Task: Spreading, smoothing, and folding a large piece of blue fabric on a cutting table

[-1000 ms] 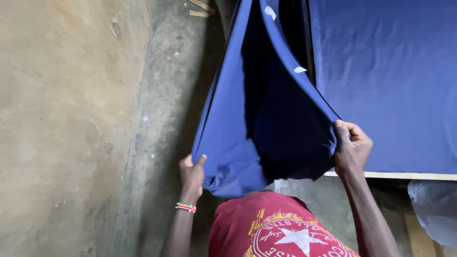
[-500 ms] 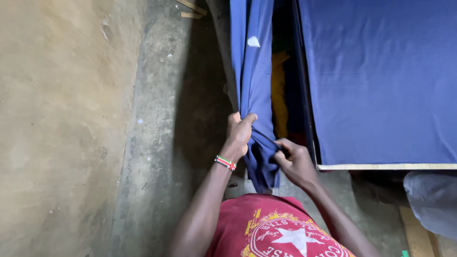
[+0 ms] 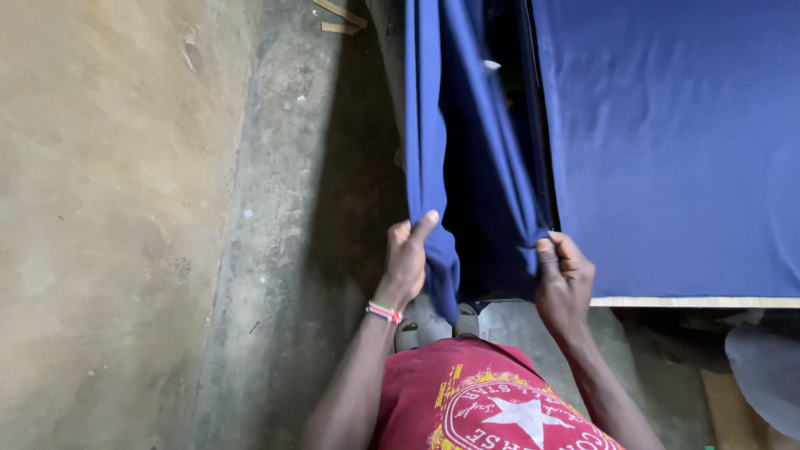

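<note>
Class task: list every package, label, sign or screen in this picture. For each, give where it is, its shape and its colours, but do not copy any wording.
No packages, signs or screens show.
Small white tag: high on the hanging blue cloth, a little pale patch.
Round printed emblem: on the red shirt's chest, white ring and star, yellow marks beside it.

A hanging blue cloth [image 3: 467,150] is gripped at its left edge by the left hand [image 3: 406,260] and its right edge by the right hand [image 3: 565,279]. A blue cloth-covered flat board [image 3: 675,150] lies right; grey concrete floor [image 3: 275,250] lies left.
</note>
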